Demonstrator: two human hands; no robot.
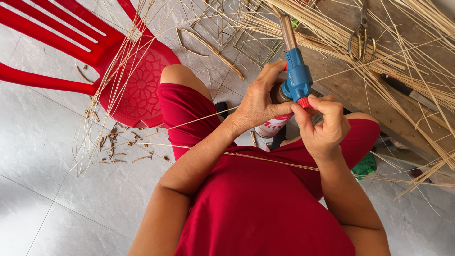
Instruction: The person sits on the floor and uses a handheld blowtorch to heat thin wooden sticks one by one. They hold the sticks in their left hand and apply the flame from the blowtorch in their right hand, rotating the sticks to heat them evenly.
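A gas torch (295, 71) with a blue head and a metal nozzle sits on a white and red canister (272, 127), held above my lap. My left hand (258, 102) wraps around the canister's top just below the blue head. My right hand (322, 125) pinches the small red knob (303, 102) at the back of the head with thumb and fingers. The nozzle points away from me toward the thin cane strips (379, 52). I wear red clothes, and thin strips cross my lap.
A red plastic chair (113, 61) stands at the left, strips leaning on it and scraps on the tile floor beneath. A wooden bench (350, 85) at the right carries scissors (361, 35), a knife (407, 91) and heaps of strips. Wire frames (222, 28) lie beyond my knees.
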